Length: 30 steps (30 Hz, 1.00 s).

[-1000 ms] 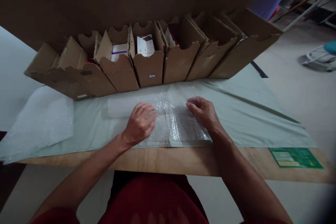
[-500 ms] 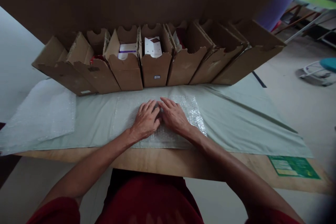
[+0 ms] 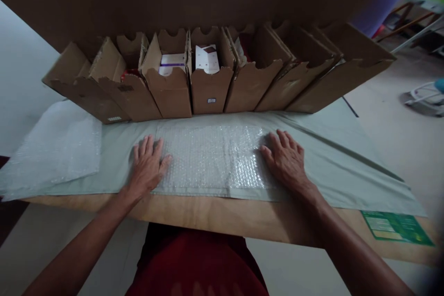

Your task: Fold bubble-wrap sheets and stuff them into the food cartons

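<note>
A clear sheet of bubble wrap (image 3: 208,157) lies flat on the pale green cloth (image 3: 333,166) in front of me. At its left edge rests my left hand (image 3: 147,162), fingers stretched out and the thumb touching the wrap. My right hand (image 3: 286,157) lies palm down by the opposite edge, its thumb and fingertips on or beside the sheet. Neither hand holds anything. Light glints off the bubbles near the right hand.
Several upright cardboard bins (image 3: 211,92) line the back of the table, some holding white boxes (image 3: 207,59). More bubble wrap (image 3: 58,143) lies at the left. A green printed sheet (image 3: 397,227) sits on the wooden front edge (image 3: 208,210). A stool (image 3: 426,97) stands on the floor at right.
Both hands have moved apart from the middle of the bubble wrap, the left one to its left edge and the right one to its right edge. The sheet's middle is now uncovered.
</note>
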{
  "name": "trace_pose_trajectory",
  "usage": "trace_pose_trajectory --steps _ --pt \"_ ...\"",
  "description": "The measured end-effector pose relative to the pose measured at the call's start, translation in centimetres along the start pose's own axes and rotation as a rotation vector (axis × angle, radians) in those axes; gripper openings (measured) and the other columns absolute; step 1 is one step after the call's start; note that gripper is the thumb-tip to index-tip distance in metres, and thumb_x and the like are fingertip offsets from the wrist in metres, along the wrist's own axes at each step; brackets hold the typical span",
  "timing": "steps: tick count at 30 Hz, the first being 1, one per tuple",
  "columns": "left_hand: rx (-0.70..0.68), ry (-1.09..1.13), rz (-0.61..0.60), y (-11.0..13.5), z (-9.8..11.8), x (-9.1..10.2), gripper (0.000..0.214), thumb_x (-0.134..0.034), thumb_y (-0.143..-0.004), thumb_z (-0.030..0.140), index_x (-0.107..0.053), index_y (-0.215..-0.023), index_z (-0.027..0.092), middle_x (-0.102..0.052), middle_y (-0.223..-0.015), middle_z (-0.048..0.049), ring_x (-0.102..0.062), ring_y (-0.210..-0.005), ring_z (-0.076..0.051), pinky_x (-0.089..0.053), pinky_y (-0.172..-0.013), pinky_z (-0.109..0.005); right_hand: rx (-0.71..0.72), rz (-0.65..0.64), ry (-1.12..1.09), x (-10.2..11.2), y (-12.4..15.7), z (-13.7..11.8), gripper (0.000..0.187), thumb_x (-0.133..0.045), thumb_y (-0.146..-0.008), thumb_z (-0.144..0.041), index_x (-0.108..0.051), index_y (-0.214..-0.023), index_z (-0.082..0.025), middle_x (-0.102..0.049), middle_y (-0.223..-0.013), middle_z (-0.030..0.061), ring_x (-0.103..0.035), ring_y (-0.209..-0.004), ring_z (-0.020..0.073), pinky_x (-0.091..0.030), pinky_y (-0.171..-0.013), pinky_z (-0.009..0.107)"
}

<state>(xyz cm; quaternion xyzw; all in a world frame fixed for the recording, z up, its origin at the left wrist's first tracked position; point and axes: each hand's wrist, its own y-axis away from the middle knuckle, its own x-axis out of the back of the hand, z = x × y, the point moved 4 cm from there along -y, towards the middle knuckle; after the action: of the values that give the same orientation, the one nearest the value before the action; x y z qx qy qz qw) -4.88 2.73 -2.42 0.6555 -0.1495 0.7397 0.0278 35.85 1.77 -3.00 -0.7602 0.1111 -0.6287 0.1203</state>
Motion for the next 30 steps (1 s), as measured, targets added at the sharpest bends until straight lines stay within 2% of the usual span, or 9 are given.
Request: trace_pose_trajectory --steps 4,6,8,10,14,17,22,26,30 --pt "-0.141 0.096 0.004 -1.3 5.0 0.1 0.06 -0.043 -0.103 0.044 -0.041 -0.155 0.015 -0.029 -0.168 -0.0229 -0.023 -0.158 -0.038 -0.022 -0.124 -0.063 0.155 0.006 -0.059 0.6 -0.3 -5.8 0.051 -0.044 -0.104 -0.044 -0.048 -0.149 -0.022 -0.045 -0.16 0.0161 -0.038 -0.149 0.0358 -0.036 -0.114 0.058" --pt "-0.233 0.121 -0.072 -1.8 7.2 -0.5 0.058 -0.045 -0.103 0.043 -0.043 -0.154 0.016 -0.029 -0.168 -0.0208 -0.023 -0.158 -0.037 -0.02 -0.125 -0.062 0.3 -0.119 -0.099 -0.2 -0.3 -9.0 0.049 -0.046 -0.104 -0.041 -0.051 -0.148 -0.02 -0.046 -0.159 0.0167 -0.042 -0.147 0.0348 -0.038 -0.115 0.055" --pt "-0.286 0.117 -0.145 -1.9 7.7 -1.2 0.056 -0.046 -0.103 0.043 -0.046 -0.153 0.018 -0.034 -0.167 -0.0187 -0.025 -0.157 -0.036 -0.02 -0.125 -0.061 0.406 -0.245 -0.112 -1.1 -0.1 -10.4 0.049 -0.048 -0.103 -0.04 -0.054 -0.146 -0.018 -0.048 -0.158 0.017 -0.044 -0.146 0.0349 -0.039 -0.115 0.054" --pt "-0.281 0.095 -0.169 -1.5 6.5 -1.5 0.056 -0.046 -0.103 0.045 -0.048 -0.152 0.019 -0.036 -0.166 -0.0177 -0.028 -0.156 -0.035 -0.02 -0.126 -0.061 0.422 -0.283 -0.111 -1.3 0.3 -9.7 0.047 -0.049 -0.103 -0.039 -0.055 -0.145 -0.018 -0.051 -0.156 0.0161 -0.045 -0.145 0.0348 -0.04 -0.114 0.053" --pt "-0.211 0.051 -0.15 0.4 2.2 -0.8 0.056 -0.044 -0.104 0.045 -0.047 -0.152 0.017 -0.038 -0.165 -0.0179 -0.031 -0.155 -0.035 -0.024 -0.125 -0.06 0.361 -0.211 -0.136 0.3 2.0 -5.4 0.044 -0.049 -0.102 -0.039 -0.058 -0.141 -0.02 -0.056 -0.152 0.0155 -0.05 -0.141 0.0351 -0.045 -0.109 0.056" --pt "-0.204 0.059 -0.127 1.8 1.2 0.2 0.055 -0.043 -0.104 0.046 -0.053 -0.147 0.014 -0.044 -0.161 -0.0203 -0.034 -0.154 -0.036 -0.026 -0.123 -0.063 0.441 -0.234 -0.179 2.0 4.2 -3.8 0.042 -0.057 -0.098 -0.042 -0.062 -0.136 -0.022 -0.06 -0.148 0.014 -0.055 -0.137 0.0349 -0.048 -0.106 0.056" --pt "-0.408 0.262 -0.101 2.2 5.3 1.1 0.045 -0.049 -0.102 0.044 -0.065 -0.133 0.015 -0.053 -0.154 -0.0186 -0.04 -0.15 -0.034 -0.032 -0.123 -0.06 0.537 -0.224 -0.192 3.3 6.7 -5.4 0.033 -0.056 -0.099 -0.028 -0.067 -0.13 -0.022 -0.065 -0.142 0.013 -0.062 -0.129 0.0319 -0.051 -0.101 0.054" --pt "-0.53 0.429 -0.13 1.4 9.7 0.8 0.042 -0.062 -0.095 0.038 -0.066 -0.131 0.017 -0.056 -0.151 -0.0185 -0.047 -0.145 -0.033 -0.041 -0.118 -0.056 0.532 -0.175 -0.188 3.2 6.3 -6.7 0.03 -0.049 -0.101 -0.018 -0.075 -0.116 -0.023 -0.073 -0.128 0.0114 -0.07 -0.114 0.0305 -0.056 -0.092 0.051" --pt "-0.544 0.47 -0.151 1.0 12.5 0.4 0.042 -0.067 -0.092 0.038 -0.065 -0.129 0.019 -0.058 -0.147 -0.0176 -0.051 -0.141 -0.033 -0.041 -0.117 -0.055 0.511 -0.221 -0.285 3.4 5.3 -6.6 0.028 -0.049 -0.103 -0.025 -0.076 -0.112 -0.025 -0.076 -0.123 0.0085 -0.072 -0.108 0.03 -0.057 -0.087 0.049"
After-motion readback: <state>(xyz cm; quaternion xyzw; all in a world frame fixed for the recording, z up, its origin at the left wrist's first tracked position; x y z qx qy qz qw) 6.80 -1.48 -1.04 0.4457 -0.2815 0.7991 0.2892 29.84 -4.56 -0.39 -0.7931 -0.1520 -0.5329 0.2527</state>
